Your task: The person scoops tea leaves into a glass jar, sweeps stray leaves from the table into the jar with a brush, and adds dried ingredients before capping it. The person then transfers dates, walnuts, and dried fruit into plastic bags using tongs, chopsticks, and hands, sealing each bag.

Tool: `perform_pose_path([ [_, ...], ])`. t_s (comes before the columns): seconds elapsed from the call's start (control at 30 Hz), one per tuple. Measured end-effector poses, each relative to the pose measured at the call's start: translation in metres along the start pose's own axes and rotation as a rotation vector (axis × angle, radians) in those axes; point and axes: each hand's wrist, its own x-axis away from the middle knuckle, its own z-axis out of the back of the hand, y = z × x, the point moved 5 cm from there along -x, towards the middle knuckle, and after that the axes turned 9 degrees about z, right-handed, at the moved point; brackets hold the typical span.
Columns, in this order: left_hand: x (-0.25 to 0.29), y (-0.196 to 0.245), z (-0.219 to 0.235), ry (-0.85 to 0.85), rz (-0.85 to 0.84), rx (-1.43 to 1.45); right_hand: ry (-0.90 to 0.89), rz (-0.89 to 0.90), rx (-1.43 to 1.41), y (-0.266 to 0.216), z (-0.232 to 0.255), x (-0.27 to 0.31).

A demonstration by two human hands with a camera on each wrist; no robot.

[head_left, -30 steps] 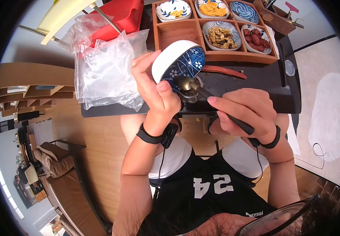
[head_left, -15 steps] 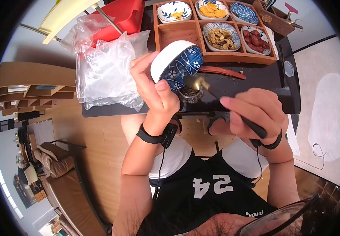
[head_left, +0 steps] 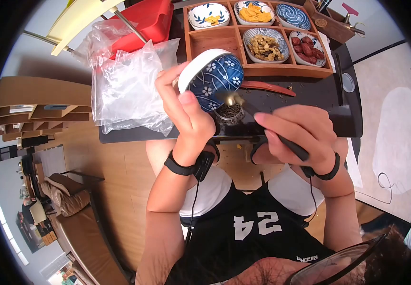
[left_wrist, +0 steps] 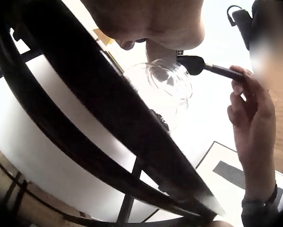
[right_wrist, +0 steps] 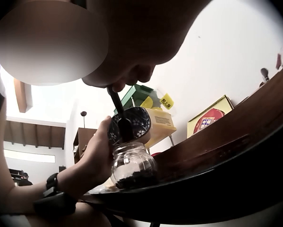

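My left hand [head_left: 185, 107] grips a white bowl with a blue flowered inside [head_left: 218, 78], tilted on its side above a glass jar [head_left: 229, 114]. Dark loose bits lie in the bottom of the jar [right_wrist: 134, 176], as the right wrist view shows. My right hand [head_left: 300, 134] pinches the black handle of a spoon [head_left: 281, 137]. The spoon's blurred brass-coloured head [head_left: 234, 99] is at the bowl's lower edge, over the jar mouth. Whether the spoon holds anything cannot be told.
Behind the hands stands a wooden divided tray [head_left: 281, 70] with several small dishes of food. A reddish wooden tool [head_left: 269, 87] lies before it on the dark table [head_left: 315, 97]. Clear plastic bags [head_left: 129, 90] and a red bin [head_left: 153, 21] are at the left.
The right hand moved away to the right with the spoon, then came back toward the bowl. The bowl has shifted slightly left and turned, showing more of its blue inside.
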Motion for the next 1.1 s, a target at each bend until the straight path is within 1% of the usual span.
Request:
perform_pose_path([
  [0.03,0.0,0.002,0.0,0.001,-0.001,0.0,-0.008,0.026,-0.038,-0.002,0.002,-0.001],
  [0.07,-0.001,0.001,-0.001,-0.021,0.107,0.044,-0.008,0.026,-0.038,-0.002,0.004,-0.002],
  [0.1,-0.002,0.0,-0.002,-0.042,0.216,0.089,0.037,0.033,0.004,-0.002,0.007,-0.004],
  [0.13,-0.004,0.004,-0.004,-0.043,0.241,0.13,0.08,0.039,0.047,-0.001,0.01,-0.005],
  [0.17,-0.005,0.008,-0.004,-0.043,0.242,0.132,0.078,0.038,0.048,0.002,0.009,-0.005],
  [0.23,-0.006,0.011,-0.005,-0.104,0.282,0.088,0.08,0.144,0.191,0.005,0.004,-0.005],
  [0.37,-0.007,0.011,-0.004,-0.08,0.258,0.04,0.086,0.129,0.175,0.006,-0.003,0.004],
  [0.43,-0.01,0.012,0.001,-0.058,0.162,-0.022,-0.003,0.048,0.064,0.002,-0.003,0.002],
  [0.47,-0.011,0.011,0.002,-0.056,0.161,-0.025,-0.002,0.051,0.062,-0.001,-0.001,0.003],
  [0.53,-0.013,0.013,0.003,-0.035,0.083,-0.066,-0.015,0.101,0.022,-0.009,0.001,0.004],
  [0.67,-0.015,0.011,0.003,-0.037,0.088,-0.079,0.0,0.095,0.044,-0.007,-0.001,-0.005],
  [0.73,-0.018,0.009,0.004,-0.007,0.061,-0.087,-0.041,0.111,0.018,-0.003,-0.008,-0.001],
  [0.83,-0.023,0.001,0.007,0.028,0.038,-0.15,0.019,0.154,0.016,-0.015,0.005,0.004],
  [0.87,-0.024,0.002,0.007,0.019,0.08,-0.127,0.023,0.152,0.023,-0.016,0.007,0.006],
  [0.9,-0.026,0.004,0.006,0.019,0.072,-0.123,0.026,0.156,0.03,-0.015,0.007,0.005],
  [0.97,-0.033,-0.001,0.005,0.009,0.185,0.015,0.073,0.13,-0.034,-0.008,0.005,0.002],
  [1.0,-0.04,-0.011,0.009,-0.015,0.187,-0.074,0.079,0.136,-0.025,-0.006,0.004,0.005],
  [1.03,-0.048,-0.003,0.011,-0.014,0.173,-0.071,0.127,0.125,-0.048,-0.002,0.003,0.008],
  [1.07,-0.055,-0.002,0.007,-0.128,0.364,-0.076,0.178,0.111,-0.075,0.0,0.002,0.012],
  [1.1,-0.057,-0.003,0.003,-0.242,0.554,-0.081,0.187,0.12,-0.072,-0.001,0.001,0.013],
])
